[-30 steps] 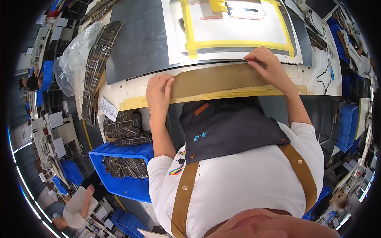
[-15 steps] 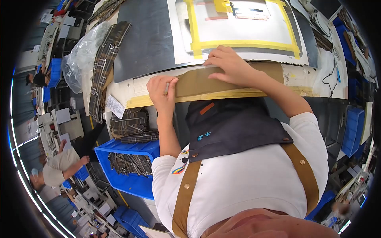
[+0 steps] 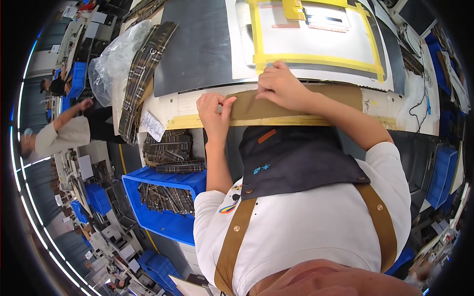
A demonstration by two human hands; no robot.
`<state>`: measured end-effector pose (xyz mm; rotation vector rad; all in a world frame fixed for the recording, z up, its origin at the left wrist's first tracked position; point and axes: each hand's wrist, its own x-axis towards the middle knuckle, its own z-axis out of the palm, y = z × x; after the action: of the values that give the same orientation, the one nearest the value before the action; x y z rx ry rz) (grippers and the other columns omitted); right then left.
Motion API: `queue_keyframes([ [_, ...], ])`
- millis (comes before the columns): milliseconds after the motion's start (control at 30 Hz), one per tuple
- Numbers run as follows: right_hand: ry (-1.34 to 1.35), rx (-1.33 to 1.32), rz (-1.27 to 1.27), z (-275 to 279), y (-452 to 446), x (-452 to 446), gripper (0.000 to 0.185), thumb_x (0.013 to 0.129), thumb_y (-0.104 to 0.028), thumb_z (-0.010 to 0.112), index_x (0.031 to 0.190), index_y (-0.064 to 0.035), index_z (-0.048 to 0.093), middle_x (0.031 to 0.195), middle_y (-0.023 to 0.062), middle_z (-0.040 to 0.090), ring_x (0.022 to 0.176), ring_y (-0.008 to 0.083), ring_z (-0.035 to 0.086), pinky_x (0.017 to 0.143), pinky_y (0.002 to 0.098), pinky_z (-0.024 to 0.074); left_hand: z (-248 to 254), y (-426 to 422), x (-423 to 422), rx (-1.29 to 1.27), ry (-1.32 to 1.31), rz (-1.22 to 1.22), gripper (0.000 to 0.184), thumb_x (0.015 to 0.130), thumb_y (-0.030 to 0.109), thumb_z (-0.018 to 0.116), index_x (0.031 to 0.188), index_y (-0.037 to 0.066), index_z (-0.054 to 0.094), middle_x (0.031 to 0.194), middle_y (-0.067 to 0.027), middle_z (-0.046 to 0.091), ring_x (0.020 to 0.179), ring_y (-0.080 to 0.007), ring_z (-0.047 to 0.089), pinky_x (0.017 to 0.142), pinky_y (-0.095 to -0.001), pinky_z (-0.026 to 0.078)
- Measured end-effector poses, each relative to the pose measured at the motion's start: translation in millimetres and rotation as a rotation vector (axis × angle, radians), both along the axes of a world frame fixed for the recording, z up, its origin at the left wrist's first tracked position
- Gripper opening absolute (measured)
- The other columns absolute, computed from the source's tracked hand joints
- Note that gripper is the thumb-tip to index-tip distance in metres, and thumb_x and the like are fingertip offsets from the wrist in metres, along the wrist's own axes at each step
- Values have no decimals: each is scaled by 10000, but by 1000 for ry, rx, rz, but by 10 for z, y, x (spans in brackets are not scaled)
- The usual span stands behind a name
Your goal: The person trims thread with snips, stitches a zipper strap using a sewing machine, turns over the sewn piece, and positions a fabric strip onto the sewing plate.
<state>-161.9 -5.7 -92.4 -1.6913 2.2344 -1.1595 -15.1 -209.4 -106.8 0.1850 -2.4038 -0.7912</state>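
Observation:
A long brown strip of material point(image 3: 316, 101) lies along the near edge of the worktable, above a band of yellow tape point(image 3: 286, 120). At the strip's left end, my left hand point(image 3: 214, 111) is closed, thumb against the fingers. My right hand point(image 3: 284, 89) is farther along, over the strip's upper edge, with thumb and fingers drawn together. What either hand pinches is too small or hidden to make out. Just beyond lies a white board point(image 3: 316, 44) framed with yellow tape.
Plaid fabric straps with metal rings point(image 3: 148, 69) and a clear plastic bag point(image 3: 113, 59) lie to the left. Below them are folded plaid pieces point(image 3: 168, 148) and a blue bin point(image 3: 158, 222) of plaid strips. A person point(image 3: 61, 130) walks at far left.
My right hand's spread fingers have drawn together over the strip. My left hand stays at the strip's end. The view has shifted slightly, and the person at left has moved along the aisle.

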Motion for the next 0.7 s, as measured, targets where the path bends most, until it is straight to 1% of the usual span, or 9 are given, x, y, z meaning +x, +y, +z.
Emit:
queue_keyframes([
  [33, 20, -4, 4, 0, -1, 1, 181, 888, -205, 729, 799, -105, 608, 790, 10, 577, 857, 198, 552, 917, 384, 355, -7, -12, 3, 5, -8, -7, 199, 825, 166, 805, 833, 66, 633, 814, -41, 622, 840, -265, 560, 860, -387, 414],
  [133, 144, -53, 7, -13, -4, 22, 152, 901, -184, 710, 820, -99, 615, 803, 15, 578, 862, 198, 552, 912, 383, 356, 80, 102, -5, 512, -111, -101, 151, 839, 150, 789, 886, 65, 673, 842, -42, 647, 858, -266, 577, 886, -378, 411],
  [233, 226, -36, -7, -55, -3, 28, 121, 908, -170, 697, 852, -90, 625, 832, 12, 591, 887, 198, 554, 916, 383, 360, 180, 172, -35, 285, -143, -125, 118, 842, 137, 773, 903, 65, 700, 858, -49, 668, 876, -260, 593, 913, -365, 402],
  [333, 207, -12, -14, -70, -1, 36, 117, 895, -178, 706, 897, -87, 632, 862, 14, 608, 921, 202, 557, 922, 391, 366, 109, 96, -40, 225, -179, -132, 128, 832, 151, 777, 867, 59, 694, 850, -51, 673, 879, -250, 599, 918, -363, 396],
  [433, 213, -79, -22, 28, -76, 100, 140, 881, -197, 719, 928, -93, 639, 881, 15, 617, 943, 208, 559, 930, 397, 372, 119, 105, -48, 209, -165, -114, 146, 818, 155, 785, 832, 51, 683, 829, -51, 663, 862, -246, 590, 906, -363, 393],
  [533, 186, -122, 30, 49, -175, 97, 176, 866, -224, 735, 920, -100, 623, 874, 28, 607, 940, 217, 563, 930, 398, 375, 87, 100, -59, 157, -139, -103, 184, 806, 162, 799, 793, 48, 655, 798, -54, 638, 835, -253, 574, 884, -366, 395],
  [633, 142, -10, 82, 82, -227, 58, 184, 869, -230, 733, 864, -100, 603, 831, 34, 589, 895, 219, 568, 930, 399, 376, 124, 138, -75, 123, -111, -61, 224, 793, 162, 812, 755, 46, 624, 765, -63, 604, 812, -264, 552, 867, -368, 395],
  [700, 154, -35, 80, 17, -241, 47, 192, 875, -226, 726, 827, -100, 589, 800, 34, 576, 857, 219, 568, 926, 399, 377, 97, 122, -77, 107, -138, -50, 243, 787, 163, 819, 748, 46, 610, 752, -67, 589, 808, -273, 543, 859, -367, 394],
])
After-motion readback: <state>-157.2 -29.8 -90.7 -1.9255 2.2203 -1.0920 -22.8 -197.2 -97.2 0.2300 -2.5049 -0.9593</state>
